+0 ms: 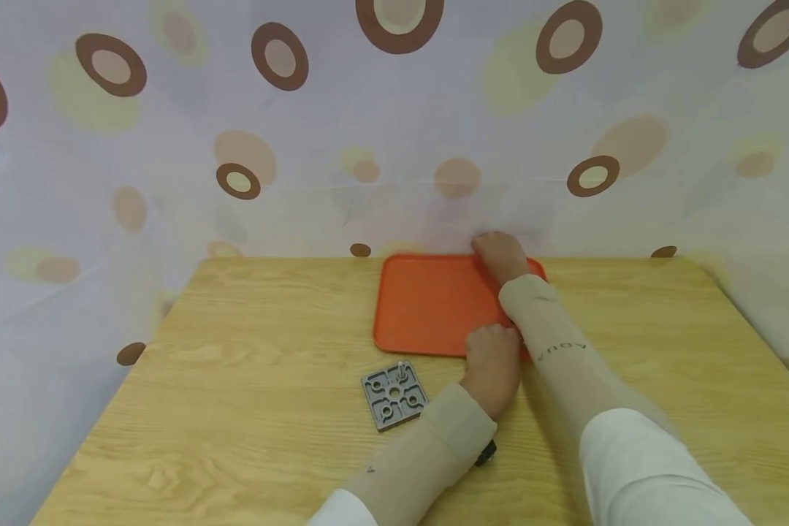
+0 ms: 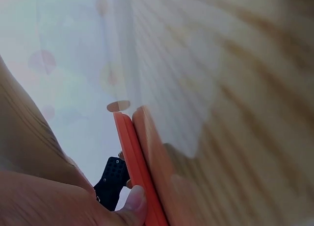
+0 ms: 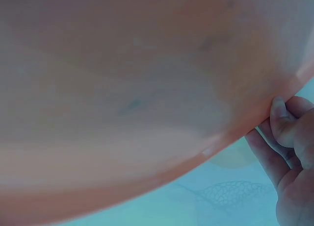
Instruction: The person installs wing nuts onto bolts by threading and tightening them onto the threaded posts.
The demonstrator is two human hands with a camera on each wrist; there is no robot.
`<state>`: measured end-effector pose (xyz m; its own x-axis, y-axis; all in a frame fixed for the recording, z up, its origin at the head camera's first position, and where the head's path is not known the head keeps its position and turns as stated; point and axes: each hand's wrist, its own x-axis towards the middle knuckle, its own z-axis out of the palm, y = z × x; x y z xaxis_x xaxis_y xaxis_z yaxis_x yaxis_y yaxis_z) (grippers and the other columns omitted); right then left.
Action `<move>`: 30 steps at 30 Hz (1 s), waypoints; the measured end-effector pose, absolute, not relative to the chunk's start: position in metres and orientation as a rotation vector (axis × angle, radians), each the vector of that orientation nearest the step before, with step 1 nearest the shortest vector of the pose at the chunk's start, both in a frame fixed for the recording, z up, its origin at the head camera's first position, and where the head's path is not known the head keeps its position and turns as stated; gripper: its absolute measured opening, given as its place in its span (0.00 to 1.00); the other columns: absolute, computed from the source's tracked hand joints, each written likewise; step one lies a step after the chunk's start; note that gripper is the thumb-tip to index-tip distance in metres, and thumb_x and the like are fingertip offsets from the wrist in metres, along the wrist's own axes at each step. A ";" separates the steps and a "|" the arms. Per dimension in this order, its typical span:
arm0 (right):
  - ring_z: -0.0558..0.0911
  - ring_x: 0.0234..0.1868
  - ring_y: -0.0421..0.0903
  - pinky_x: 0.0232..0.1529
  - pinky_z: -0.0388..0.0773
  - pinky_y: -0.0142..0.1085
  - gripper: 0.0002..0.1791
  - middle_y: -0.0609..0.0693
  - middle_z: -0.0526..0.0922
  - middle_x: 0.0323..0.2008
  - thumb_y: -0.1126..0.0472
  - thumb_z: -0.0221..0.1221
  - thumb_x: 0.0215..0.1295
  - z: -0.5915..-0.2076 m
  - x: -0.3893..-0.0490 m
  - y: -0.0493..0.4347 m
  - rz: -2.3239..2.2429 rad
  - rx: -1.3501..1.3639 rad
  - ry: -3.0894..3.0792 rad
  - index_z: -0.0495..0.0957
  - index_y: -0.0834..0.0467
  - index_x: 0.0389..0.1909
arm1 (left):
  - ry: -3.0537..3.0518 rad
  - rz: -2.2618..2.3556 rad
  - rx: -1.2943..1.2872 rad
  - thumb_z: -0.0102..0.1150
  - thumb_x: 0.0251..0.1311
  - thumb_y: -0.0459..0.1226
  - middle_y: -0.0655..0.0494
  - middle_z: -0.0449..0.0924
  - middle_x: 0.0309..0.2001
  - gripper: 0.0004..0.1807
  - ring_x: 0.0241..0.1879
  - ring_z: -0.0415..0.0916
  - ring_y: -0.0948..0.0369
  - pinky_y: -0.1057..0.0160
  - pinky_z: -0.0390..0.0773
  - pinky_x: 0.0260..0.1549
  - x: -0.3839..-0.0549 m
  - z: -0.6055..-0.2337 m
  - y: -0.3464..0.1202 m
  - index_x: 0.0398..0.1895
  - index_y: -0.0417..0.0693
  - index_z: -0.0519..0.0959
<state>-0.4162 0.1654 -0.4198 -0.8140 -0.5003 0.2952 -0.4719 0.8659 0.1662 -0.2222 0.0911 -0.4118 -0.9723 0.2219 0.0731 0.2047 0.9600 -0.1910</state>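
An orange tray (image 1: pixel 434 307) lies at the back of the wooden table, close to the patterned backdrop. My left hand (image 1: pixel 493 369) is at its front edge, right of the middle. In the left wrist view the thumb (image 2: pixel 135 204) lies against the tray's rim (image 2: pixel 131 142); the other fingers are hidden. At the tray's back edge, near the right corner, is my right hand (image 1: pixel 502 256). It pinches the rim between thumb (image 3: pixel 282 123) and fingers in the right wrist view, where the tray's surface (image 3: pixel 122 152) fills most of the picture.
A grey square plate (image 1: pixel 394 403) with several round holes and a small bolt-like piece (image 1: pixel 402 371) standing on it lies left of my left forearm. Part of a black object (image 1: pixel 485 453) shows beside the left sleeve (image 1: pixel 427 446). Behind the table hangs a spotted backdrop (image 1: pixel 394 117).
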 end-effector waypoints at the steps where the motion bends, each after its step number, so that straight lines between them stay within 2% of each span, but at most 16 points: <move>1: 0.77 0.28 0.55 0.32 0.76 0.45 0.12 0.56 0.75 0.22 0.80 0.55 0.52 -0.420 -0.417 0.165 -0.119 0.724 -2.714 0.76 0.60 0.20 | -3.023 0.287 -0.324 0.58 0.60 0.43 0.64 0.75 0.21 0.10 0.19 0.68 0.67 0.66 0.60 0.09 -0.222 -0.411 0.091 0.21 0.63 0.79; 8: 0.77 0.31 0.55 0.35 0.75 0.45 0.12 0.56 0.77 0.26 0.79 0.52 0.55 -0.417 -0.419 0.157 -0.067 0.695 -2.804 0.77 0.60 0.24 | -3.029 0.370 -0.270 0.59 0.59 0.43 0.63 0.71 0.17 0.14 0.17 0.63 0.69 0.68 0.59 0.09 -0.221 -0.410 0.089 0.15 0.60 0.75; 17: 0.77 0.36 0.56 0.38 0.76 0.48 0.10 0.57 0.77 0.31 0.78 0.53 0.57 -0.419 -0.416 0.160 -0.127 0.650 -2.890 0.77 0.61 0.30 | -3.047 0.308 -0.277 0.59 0.59 0.43 0.62 0.73 0.20 0.11 0.20 0.66 0.67 0.67 0.60 0.10 -0.220 -0.413 0.093 0.18 0.62 0.77; 24: 0.78 0.36 0.57 0.38 0.76 0.48 0.12 0.56 0.78 0.31 0.78 0.52 0.56 -0.433 -0.408 0.155 -0.114 0.645 -2.900 0.77 0.59 0.28 | -3.051 0.256 -0.324 0.60 0.59 0.42 0.62 0.75 0.22 0.08 0.23 0.71 0.66 0.66 0.64 0.11 -0.211 -0.423 0.083 0.22 0.62 0.80; 30: 0.78 0.36 0.58 0.36 0.76 0.48 0.09 0.58 0.78 0.32 0.78 0.54 0.57 -0.418 -0.414 0.155 -0.118 0.620 -2.918 0.77 0.62 0.30 | -3.005 0.089 -0.393 0.62 0.57 0.39 0.62 0.74 0.20 0.08 0.21 0.72 0.67 0.66 0.66 0.09 -0.214 -0.415 0.077 0.21 0.59 0.80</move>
<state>-0.4143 0.1550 -0.4181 -0.9022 -0.4096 0.1352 -0.3973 0.9112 0.1090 -0.2143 0.0767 -0.4148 -0.9605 0.2594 0.1009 0.2529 0.9648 -0.0725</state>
